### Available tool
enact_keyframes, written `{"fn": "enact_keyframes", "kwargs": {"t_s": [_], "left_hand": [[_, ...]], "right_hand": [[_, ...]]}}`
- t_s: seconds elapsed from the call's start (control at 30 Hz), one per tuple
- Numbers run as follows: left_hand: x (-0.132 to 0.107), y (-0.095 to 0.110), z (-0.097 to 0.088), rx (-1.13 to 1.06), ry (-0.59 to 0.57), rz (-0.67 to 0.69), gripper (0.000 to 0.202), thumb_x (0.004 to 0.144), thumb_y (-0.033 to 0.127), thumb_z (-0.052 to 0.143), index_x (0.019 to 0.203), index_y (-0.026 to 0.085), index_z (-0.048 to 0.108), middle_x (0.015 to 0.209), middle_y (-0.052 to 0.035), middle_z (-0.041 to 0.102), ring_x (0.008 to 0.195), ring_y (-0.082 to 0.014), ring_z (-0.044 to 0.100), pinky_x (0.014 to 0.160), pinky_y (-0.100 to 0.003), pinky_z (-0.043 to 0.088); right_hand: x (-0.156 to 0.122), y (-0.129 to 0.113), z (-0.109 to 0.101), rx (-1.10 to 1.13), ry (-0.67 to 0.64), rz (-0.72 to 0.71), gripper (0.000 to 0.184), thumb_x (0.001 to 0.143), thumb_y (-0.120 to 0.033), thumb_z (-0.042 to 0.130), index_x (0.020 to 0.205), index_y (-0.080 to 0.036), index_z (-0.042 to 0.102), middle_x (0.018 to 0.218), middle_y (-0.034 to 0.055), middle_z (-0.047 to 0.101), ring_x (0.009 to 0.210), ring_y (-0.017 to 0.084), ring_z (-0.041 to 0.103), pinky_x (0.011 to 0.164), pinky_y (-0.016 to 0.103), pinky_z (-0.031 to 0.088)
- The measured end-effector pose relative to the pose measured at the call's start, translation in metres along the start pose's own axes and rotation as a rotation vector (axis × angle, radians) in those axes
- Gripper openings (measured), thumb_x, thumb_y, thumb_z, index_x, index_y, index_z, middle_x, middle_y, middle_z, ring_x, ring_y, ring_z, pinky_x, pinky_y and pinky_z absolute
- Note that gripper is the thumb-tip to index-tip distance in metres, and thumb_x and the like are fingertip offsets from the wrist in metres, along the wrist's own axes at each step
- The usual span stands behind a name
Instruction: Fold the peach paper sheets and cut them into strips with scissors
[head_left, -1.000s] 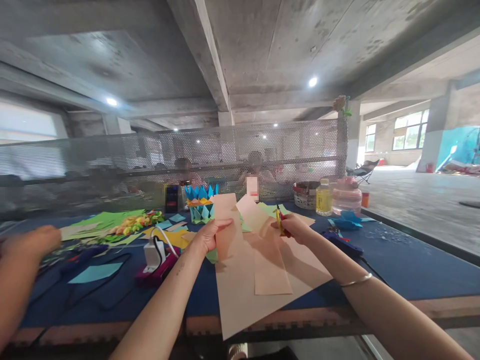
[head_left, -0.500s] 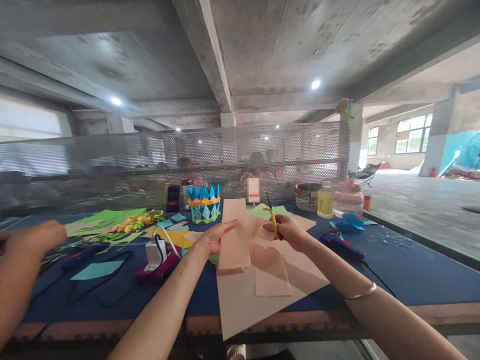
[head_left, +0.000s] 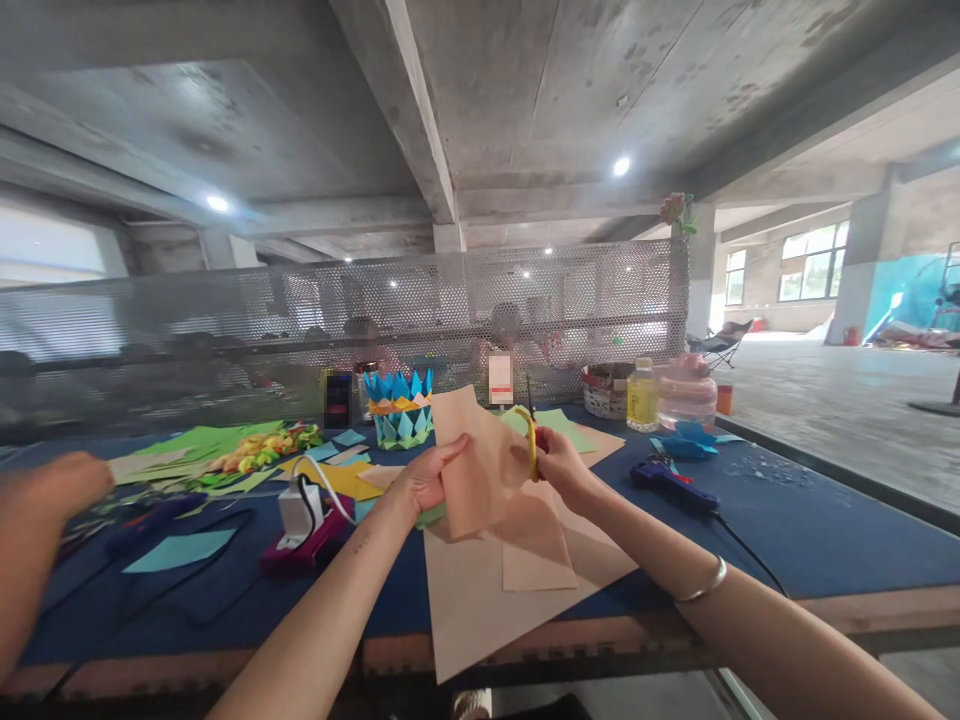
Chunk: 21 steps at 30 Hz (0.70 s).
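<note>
My left hand (head_left: pixel 433 480) is gripping the paper (head_left: pixel 474 495) by its left edge, thumb lying on the near face. I'm holding it above the sheet (head_left: pixel 461 620). It's looking light, thin and bendy, probably creasing under a hard squeeze, so a flat edge pinch is seeming best. By its right edge, scissors (head_left: pixel 533 455) are pointing upward, my right hand (head_left: pixel 562 468) gripping their handles; whether those fingertips are touching paper, I can't tell.
</note>
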<state>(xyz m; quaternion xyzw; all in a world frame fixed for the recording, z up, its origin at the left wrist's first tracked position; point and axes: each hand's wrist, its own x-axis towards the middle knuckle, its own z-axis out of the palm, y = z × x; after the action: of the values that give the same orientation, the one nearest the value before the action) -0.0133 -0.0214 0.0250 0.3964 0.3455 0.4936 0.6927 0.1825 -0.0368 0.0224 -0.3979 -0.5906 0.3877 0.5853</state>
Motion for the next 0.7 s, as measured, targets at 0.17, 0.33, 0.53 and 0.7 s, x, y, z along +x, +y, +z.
{"fn": "enact_keyframes", "kwargs": {"t_s": [0.17,0.33,0.53,0.7], "left_hand": [[-0.005,0.003,0.001,0.025,-0.065,-0.01,0.016,0.073,0.027,0.071,0.084,0.015,0.07,0.079,-0.0079,0.074,0.076,-0.0222,0.07,0.075,-0.03,0.053],[-0.016,-0.002,0.007,0.17,-0.227,-0.135,0.031,0.064,0.026,0.078,0.09,0.01,0.071,0.086,-0.0143,0.074,0.075,-0.0254,0.07,0.074,-0.034,0.053],[-0.016,-0.012,0.011,0.344,-0.288,-0.206,0.037,0.059,0.027,0.082,0.089,0.008,0.071,0.093,-0.0177,0.073,0.074,-0.0255,0.069,0.072,-0.035,0.053],[-0.012,-0.013,0.01,0.381,-0.273,-0.199,0.04,0.057,0.034,0.083,0.088,0.012,0.072,0.093,-0.0155,0.073,0.078,-0.0256,0.069,0.075,-0.034,0.052]], "right_hand": [[0.004,-0.009,-0.007,0.065,0.039,-0.005,0.039,0.068,-0.052,0.068,0.07,-0.019,0.048,0.057,-0.0047,0.049,0.046,0.008,0.047,0.041,0.019,0.037],[0.019,-0.009,-0.025,0.109,0.154,0.027,0.037,0.073,-0.052,0.065,0.074,-0.021,0.044,0.059,-0.0034,0.05,0.05,0.01,0.053,0.047,0.022,0.047],[0.016,-0.003,-0.02,0.062,0.092,0.068,0.032,0.075,-0.044,0.067,0.072,-0.019,0.047,0.059,-0.0034,0.051,0.047,0.008,0.051,0.043,0.019,0.044],[0.014,-0.002,-0.017,0.022,0.06,0.086,0.029,0.076,-0.042,0.066,0.074,-0.019,0.049,0.061,-0.0029,0.054,0.047,0.008,0.051,0.041,0.019,0.043]]}}
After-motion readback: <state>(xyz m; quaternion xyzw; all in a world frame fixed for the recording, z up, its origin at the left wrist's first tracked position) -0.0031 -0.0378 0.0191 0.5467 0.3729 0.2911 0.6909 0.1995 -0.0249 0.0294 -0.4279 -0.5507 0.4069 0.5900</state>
